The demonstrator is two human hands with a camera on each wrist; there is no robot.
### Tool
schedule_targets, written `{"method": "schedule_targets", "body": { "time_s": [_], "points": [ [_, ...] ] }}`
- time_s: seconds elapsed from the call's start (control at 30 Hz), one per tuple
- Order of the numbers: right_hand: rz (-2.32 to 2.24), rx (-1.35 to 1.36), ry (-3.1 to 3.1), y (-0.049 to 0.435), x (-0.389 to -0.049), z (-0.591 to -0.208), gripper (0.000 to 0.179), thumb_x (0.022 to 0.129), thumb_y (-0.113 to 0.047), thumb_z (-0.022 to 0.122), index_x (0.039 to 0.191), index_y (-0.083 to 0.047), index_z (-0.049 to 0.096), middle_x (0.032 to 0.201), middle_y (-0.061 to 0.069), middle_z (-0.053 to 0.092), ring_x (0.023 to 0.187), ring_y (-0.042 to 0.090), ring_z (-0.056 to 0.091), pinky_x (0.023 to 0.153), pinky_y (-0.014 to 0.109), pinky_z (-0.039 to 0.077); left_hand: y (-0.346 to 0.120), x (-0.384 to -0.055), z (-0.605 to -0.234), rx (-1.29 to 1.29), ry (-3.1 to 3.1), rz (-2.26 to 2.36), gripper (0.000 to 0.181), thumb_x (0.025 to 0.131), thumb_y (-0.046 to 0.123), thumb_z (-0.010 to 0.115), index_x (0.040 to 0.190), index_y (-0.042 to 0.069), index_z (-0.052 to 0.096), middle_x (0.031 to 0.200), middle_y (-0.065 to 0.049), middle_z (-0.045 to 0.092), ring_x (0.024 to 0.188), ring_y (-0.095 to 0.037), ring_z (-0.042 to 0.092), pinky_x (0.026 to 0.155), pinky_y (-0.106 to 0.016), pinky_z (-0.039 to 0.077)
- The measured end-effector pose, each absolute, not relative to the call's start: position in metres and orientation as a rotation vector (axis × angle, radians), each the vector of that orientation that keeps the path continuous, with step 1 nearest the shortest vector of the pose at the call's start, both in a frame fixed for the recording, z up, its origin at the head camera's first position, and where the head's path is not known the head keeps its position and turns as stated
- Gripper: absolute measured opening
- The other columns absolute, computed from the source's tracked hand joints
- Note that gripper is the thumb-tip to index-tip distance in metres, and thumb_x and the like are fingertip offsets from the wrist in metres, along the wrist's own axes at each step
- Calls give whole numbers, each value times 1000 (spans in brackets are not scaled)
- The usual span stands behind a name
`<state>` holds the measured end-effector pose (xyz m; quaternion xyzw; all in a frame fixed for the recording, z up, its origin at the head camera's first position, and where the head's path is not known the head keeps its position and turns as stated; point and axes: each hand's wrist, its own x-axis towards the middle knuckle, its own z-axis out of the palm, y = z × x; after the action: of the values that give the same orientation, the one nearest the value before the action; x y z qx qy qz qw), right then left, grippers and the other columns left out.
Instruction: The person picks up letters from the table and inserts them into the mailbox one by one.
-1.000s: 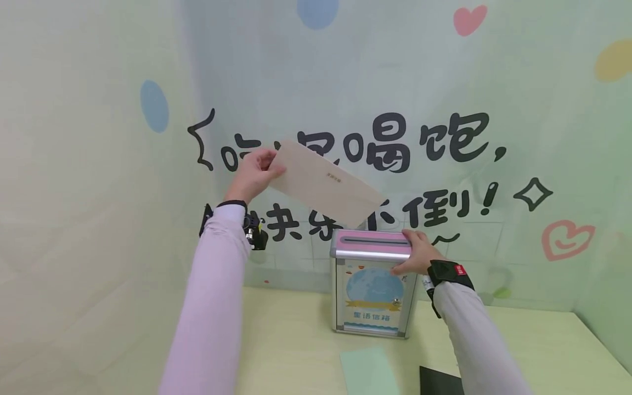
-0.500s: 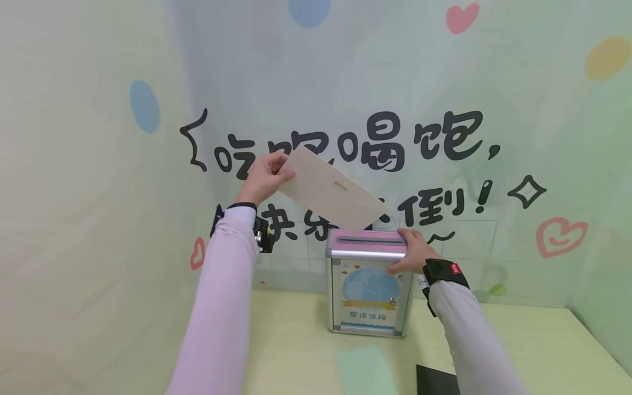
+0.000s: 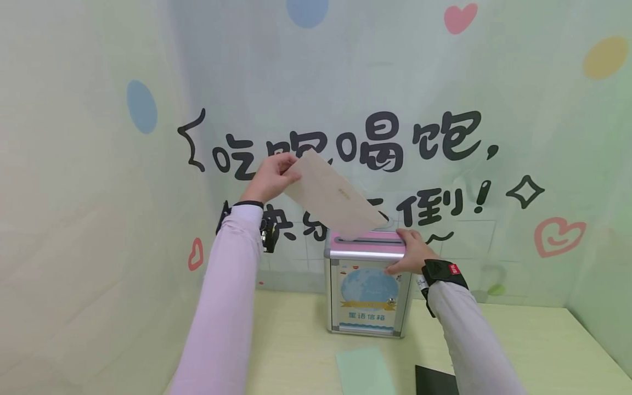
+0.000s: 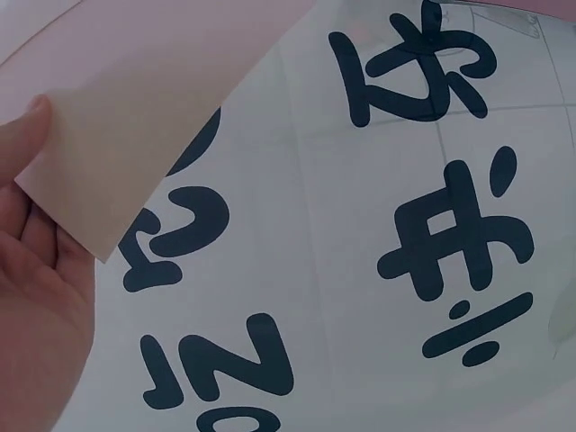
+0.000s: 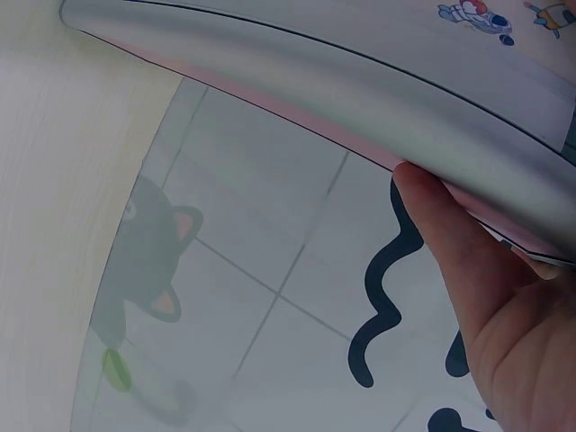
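From pinching left grip [image 3: 270,176], an envelope [image 3: 337,200] slants down rightward (right grip [image 3: 415,254] clasps box [image 3: 367,288]).

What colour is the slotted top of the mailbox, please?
The slotted top is pink; it shows best in the head view.

We've got a box [image 3: 367,307] on the table [image 3: 288,334], wall [image 3: 429,66] behind, one sheet [image 3: 366,373] out front, another sheet [image 3: 435,381] further right. Left hand [image 3: 271,176] has the envelope [image 3: 336,197] above the box; right hand [image 3: 415,253]'s on its right.
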<state>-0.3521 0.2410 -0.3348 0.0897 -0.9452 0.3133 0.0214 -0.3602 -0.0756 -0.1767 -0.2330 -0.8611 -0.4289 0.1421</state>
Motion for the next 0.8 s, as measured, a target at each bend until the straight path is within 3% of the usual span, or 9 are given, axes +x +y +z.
{"method": "schedule_targets", "body": {
  "time_s": [0.43, 0.67, 0.8],
  "points": [
    [958, 279, -2930, 242, -357, -339, 107, 57, -31, 82, 141, -5, 21, 136, 24, 23, 103, 38, 43, 86, 52, 40, -60, -359, -165, -660, -2580, -880, 15, 87, 4, 56, 102, 2, 60, 107, -14, 62, 95, -25, 56, 86, -38, 44],
    [954, 268, -2934, 241, -354, -335, 106, 58, -30, 82, 141, -4, 22, 136, 24, 23, 103, 39, 43, 86, 53, 40, -44, -360, -159, -666, -2625, -727, 27, 86, 3, 57, 113, 6, 61, 116, -11, 61, 106, -24, 55, 93, -35, 42],
    [960, 268, -2935, 238, -349, -331, 104, 59, -29, 82, 141, -4, 22, 137, 24, 22, 103, 38, 43, 86, 52, 40, -33, -358, -156, -636, -2678, -663, 29, 86, 4, 57, 114, 10, 61, 112, -10, 62, 100, -23, 57, 88, -34, 45]
  ]
}}
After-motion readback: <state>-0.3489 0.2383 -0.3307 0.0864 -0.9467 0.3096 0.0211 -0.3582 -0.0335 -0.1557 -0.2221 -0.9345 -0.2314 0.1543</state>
